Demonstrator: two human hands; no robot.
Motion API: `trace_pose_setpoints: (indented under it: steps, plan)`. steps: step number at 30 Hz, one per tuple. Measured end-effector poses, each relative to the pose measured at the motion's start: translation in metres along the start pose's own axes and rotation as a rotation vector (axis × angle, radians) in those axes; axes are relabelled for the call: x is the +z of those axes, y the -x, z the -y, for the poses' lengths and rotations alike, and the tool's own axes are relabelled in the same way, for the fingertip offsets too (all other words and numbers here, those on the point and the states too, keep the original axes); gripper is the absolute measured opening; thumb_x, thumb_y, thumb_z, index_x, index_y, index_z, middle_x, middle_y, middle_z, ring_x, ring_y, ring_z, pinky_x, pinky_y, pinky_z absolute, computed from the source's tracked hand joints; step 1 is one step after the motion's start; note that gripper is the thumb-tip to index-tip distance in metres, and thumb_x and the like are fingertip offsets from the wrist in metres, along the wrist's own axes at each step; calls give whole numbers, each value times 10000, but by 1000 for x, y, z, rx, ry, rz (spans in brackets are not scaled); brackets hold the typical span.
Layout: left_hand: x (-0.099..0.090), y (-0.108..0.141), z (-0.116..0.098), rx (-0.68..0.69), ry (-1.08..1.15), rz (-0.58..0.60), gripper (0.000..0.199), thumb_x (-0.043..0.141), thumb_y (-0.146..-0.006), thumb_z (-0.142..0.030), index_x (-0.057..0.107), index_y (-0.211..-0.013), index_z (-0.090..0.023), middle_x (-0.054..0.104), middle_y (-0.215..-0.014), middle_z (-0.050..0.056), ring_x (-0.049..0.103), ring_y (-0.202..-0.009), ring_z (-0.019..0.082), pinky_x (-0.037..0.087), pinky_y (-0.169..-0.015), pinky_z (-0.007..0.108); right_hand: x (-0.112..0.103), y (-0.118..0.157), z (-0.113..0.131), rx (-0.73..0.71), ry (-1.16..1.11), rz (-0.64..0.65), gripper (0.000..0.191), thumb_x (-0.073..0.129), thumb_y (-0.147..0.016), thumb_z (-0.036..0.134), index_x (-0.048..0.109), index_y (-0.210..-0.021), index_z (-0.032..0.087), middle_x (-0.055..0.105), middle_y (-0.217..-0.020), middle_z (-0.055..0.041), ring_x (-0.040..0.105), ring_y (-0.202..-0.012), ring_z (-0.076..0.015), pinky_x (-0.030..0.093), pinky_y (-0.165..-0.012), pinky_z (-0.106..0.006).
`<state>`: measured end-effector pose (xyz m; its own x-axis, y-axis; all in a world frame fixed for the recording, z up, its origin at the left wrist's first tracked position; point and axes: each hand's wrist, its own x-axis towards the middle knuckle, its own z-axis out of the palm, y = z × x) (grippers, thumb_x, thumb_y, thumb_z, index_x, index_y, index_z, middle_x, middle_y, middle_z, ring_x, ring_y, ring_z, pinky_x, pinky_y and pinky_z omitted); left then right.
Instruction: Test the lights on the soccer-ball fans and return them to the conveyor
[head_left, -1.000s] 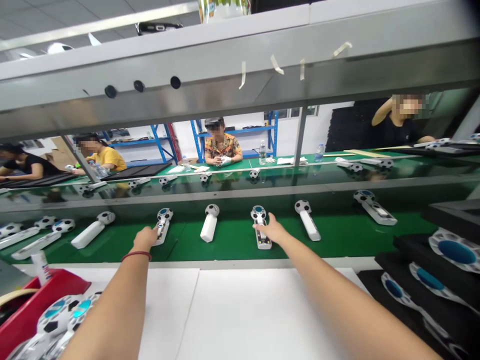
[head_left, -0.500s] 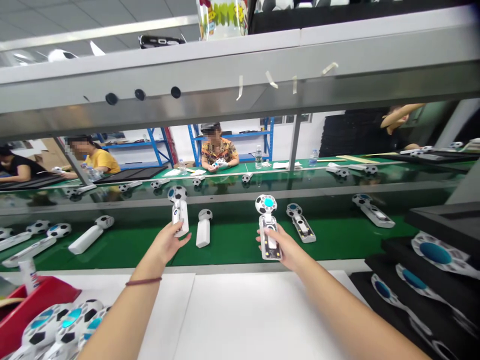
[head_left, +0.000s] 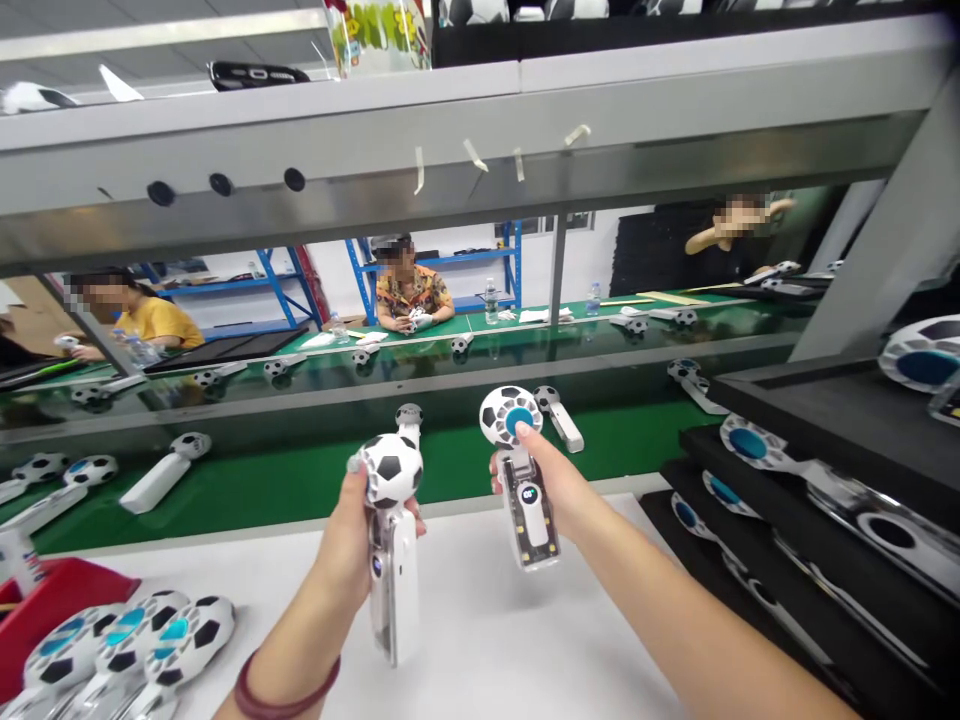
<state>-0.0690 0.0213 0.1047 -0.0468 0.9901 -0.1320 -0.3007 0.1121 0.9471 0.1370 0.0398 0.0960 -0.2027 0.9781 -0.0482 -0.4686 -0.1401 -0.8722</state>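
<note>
My left hand [head_left: 337, 550] is closed around a white handheld fan [head_left: 403, 590] with a football-patterned head. The thumb lies against the head, and the clear-fronted handle hangs down, turned partly sideways. A second handheld fan [head_left: 531, 515] is in my right hand [head_left: 562, 480], its face toward me. My right thumb presses on the teal disc in its head. A small round display on that handle is lit, and the circuit parts show through the clear front. Both fans are held above the white worktop [head_left: 480, 650].
Along the green belt [head_left: 262, 480] lie more such fans, one [head_left: 166, 475] to the left. Stacked black trays [head_left: 780, 395] with fans stand at right. At lower left are a red bin [head_left: 82, 590] and several piled fans [head_left: 135, 640]. A shelf beam [head_left: 337, 150] crosses above. Co-workers sit opposite.
Both hands have drawn their fans back from the belt to over the worktop. My left fan has turned, and my right thumb has moved from the handle up to the teal disc.
</note>
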Motion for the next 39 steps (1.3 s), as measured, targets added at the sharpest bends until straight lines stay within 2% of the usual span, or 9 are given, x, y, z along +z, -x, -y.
trace_pose_setpoints:
  steps: [4,8,10,13,17,23,28,32,39]
  plan:
    - [8,-3,35,185,-114,-65,624,578,-570,-711,499,-890,-182,594,-568,17,588,-504,195,430,-421,251,-1,8,-30,-196,-13,10,558,590,-602,674,518,-788,153,573,-595,-28,545,-519,-149,417,-493,-248]
    - [2,-5,79,302,-153,-42,705,716,-571,-536,383,-1120,-244,621,-909,47,621,-797,221,480,-691,311,-21,9,-73,-258,18,17,602,676,-519,645,506,-848,170,592,-706,-34,572,-648,-179,446,-601,-286]
    - [-3,-3,100,243,-189,30,712,771,-543,-435,406,-1117,-227,609,-1002,77,589,-922,235,447,-794,314,-29,9,-90,-205,96,7,578,721,-544,555,490,-932,195,602,-826,-32,580,-761,-184,450,-717,-306]
    - [-10,3,115,21,-140,141,645,751,-593,-384,404,-1110,-217,622,-970,91,601,-886,252,461,-753,338,-36,8,-106,-105,196,33,523,712,-636,436,435,-1033,237,579,-954,-20,563,-877,-178,429,-813,-320]
    - [-13,6,111,-106,15,212,550,694,-667,-342,365,-1093,-228,610,-803,34,603,-655,198,488,-644,347,-38,10,-110,56,104,102,524,655,-689,465,351,-1059,251,552,-793,14,575,-706,-167,461,-665,-325]
    - [-12,7,103,-170,64,229,537,709,-639,-272,386,-1066,-227,600,-828,37,607,-702,214,509,-655,371,-40,15,-109,112,17,229,687,733,-605,254,316,-1151,278,537,-928,8,569,-853,-171,451,-759,-327]
    - [-13,6,102,-223,45,228,585,718,-622,-285,385,-1102,-251,604,-843,30,613,-744,223,504,-668,360,-38,17,-106,123,-16,223,750,740,-581,229,297,-1186,266,527,-967,-7,555,-885,-179,446,-766,-330]
    - [-10,8,99,-212,23,187,484,699,-642,-303,432,-1041,-245,608,-820,22,610,-733,218,499,-678,368,-36,18,-103,151,-31,215,743,744,-575,225,311,-1177,266,538,-999,-21,568,-884,-189,448,-773,-344]
    - [-13,6,103,-207,34,212,494,708,-633,-331,443,-1042,-249,608,-831,31,610,-741,227,496,-673,371,-37,19,-104,146,-42,180,734,736,-598,236,301,-1187,282,554,-920,2,584,-845,-188,465,-745,-344]
